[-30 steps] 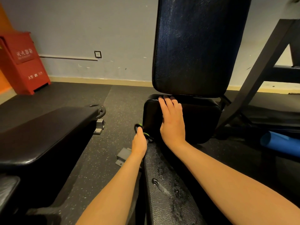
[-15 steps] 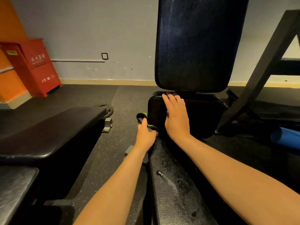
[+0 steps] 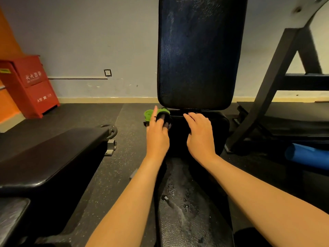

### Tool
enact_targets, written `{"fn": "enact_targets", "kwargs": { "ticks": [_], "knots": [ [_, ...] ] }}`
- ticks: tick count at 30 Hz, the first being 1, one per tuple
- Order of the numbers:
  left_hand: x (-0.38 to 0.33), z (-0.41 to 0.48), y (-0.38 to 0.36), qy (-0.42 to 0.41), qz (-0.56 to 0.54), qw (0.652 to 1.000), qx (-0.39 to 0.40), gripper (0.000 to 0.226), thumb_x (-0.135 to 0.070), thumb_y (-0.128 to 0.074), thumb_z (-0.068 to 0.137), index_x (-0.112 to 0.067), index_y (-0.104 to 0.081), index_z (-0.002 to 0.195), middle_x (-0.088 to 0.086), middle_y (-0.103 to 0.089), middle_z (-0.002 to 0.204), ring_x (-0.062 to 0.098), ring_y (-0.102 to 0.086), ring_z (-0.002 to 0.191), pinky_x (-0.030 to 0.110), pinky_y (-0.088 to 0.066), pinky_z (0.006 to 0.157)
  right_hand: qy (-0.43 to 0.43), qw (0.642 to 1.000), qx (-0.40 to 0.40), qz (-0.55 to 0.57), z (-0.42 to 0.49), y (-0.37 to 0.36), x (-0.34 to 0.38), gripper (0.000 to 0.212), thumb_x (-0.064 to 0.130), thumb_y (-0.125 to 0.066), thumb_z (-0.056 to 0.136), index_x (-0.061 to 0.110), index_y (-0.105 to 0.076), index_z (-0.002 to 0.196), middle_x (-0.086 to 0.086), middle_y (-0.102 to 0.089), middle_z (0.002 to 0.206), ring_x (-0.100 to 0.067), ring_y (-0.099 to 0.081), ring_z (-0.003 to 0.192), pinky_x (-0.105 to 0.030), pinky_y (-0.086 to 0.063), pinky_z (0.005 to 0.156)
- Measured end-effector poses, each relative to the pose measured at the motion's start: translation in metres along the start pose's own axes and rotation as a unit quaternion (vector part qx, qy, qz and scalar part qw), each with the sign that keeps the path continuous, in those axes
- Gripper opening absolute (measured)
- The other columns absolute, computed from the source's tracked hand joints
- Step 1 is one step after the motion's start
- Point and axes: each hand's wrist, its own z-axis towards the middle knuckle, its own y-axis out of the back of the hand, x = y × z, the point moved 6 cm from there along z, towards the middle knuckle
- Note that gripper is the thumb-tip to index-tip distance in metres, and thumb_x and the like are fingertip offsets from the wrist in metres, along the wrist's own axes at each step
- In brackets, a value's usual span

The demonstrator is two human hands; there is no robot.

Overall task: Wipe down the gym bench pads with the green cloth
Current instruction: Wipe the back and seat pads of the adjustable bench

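Observation:
An upright black back pad (image 3: 199,56) rises ahead of me, with a black seat pad (image 3: 218,125) below it and a long wet pad (image 3: 192,211) running toward me. My left hand (image 3: 157,134) grips the green cloth (image 3: 148,114) at the seat pad's left top corner; part of the cloth looks black. My right hand (image 3: 200,134) rests on top of the seat pad, fingers relaxed, holding nothing.
A second black bench (image 3: 49,157) stands to my left. A red fire-equipment cabinet (image 3: 30,86) is by the wall at far left. At right are a black steel frame (image 3: 267,90) and a blue foam roller (image 3: 308,155) on the floor.
My left hand has lifted the cloth from the seat pad's left side up to its top corner, showing more green. My right hand stays on the seat pad.

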Motion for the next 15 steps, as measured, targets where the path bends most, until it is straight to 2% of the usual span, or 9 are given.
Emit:
{"fn": "enact_targets", "kwargs": {
  "ticks": [1, 3, 6, 10, 15],
  "knots": [
    [0.0, -0.002, -0.005, -0.01, 0.022, 1.0, -0.003, 0.026, -0.009, -0.048, 0.102, -0.007, -0.061, 0.125, -0.001, -0.022, 0.164, 0.028, -0.028, 0.144, 0.032, -0.029, 0.113, -0.027, 1.0, -0.011, -0.003, -0.004, 0.003, -0.009, 0.061, -0.004, -0.056, 0.083, 0.013, -0.05, 0.141, -0.005, -0.049, 0.142, -0.024, -0.039, 0.136, -0.045, -0.026, 0.119],
    [-0.003, -0.004, -0.016, -0.022, 0.057, 0.998, -0.013, 0.018, -0.004, -0.049, 0.1, -0.003, -0.065, 0.108, 0.002, -0.027, 0.162, 0.036, -0.024, 0.145, 0.046, -0.031, 0.116, -0.07, 0.997, -0.031, 0.003, -0.01, 0.01, -0.03, 0.061, -0.007, -0.054, 0.083, 0.01, -0.048, 0.141, -0.008, -0.048, 0.143, -0.026, -0.037, 0.138, -0.049, -0.027, 0.118],
    [-0.014, -0.001, -0.016, -0.045, 0.111, 0.993, -0.023, 0.021, 0.0, -0.051, 0.096, -0.004, -0.066, 0.109, 0.009, -0.043, 0.151, 0.043, -0.03, 0.141, 0.058, -0.034, 0.113, -0.088, 0.995, -0.039, 0.023, -0.013, 0.011, -0.039, 0.061, -0.009, -0.052, 0.084, 0.008, -0.047, 0.142, -0.009, -0.048, 0.143, -0.027, -0.036, 0.139, -0.05, -0.029, 0.117],
    [-0.043, 0.003, -0.014, -0.111, 0.176, 0.978, -0.007, 0.03, -0.003, -0.055, 0.092, -0.01, -0.069, 0.117, 0.008, -0.06, 0.132, 0.034, -0.049, 0.122, 0.046, -0.041, 0.106, -0.089, 0.993, -0.069, 0.026, -0.007, 0.015, -0.032, 0.05, -0.004, -0.056, 0.085, 0.011, -0.057, 0.132, -0.006, -0.059, 0.131, -0.024, -0.049, 0.128, -0.042, -0.034, 0.115],
    [-0.06, 0.003, -0.028, -0.103, 0.226, 0.969, 0.017, 0.034, -0.009, -0.054, 0.094, -0.013, -0.066, 0.126, 0.006, -0.06, 0.133, 0.032, -0.049, 0.123, 0.046, -0.039, 0.109, -0.111, 0.985, -0.079, 0.11, -0.004, 0.024, -0.054, 0.045, -0.004, -0.049, 0.089, 0.016, -0.06, 0.129, 0.0, -0.062, 0.126, -0.017, -0.05, 0.123, -0.027, -0.036, 0.105]
  ]
}}
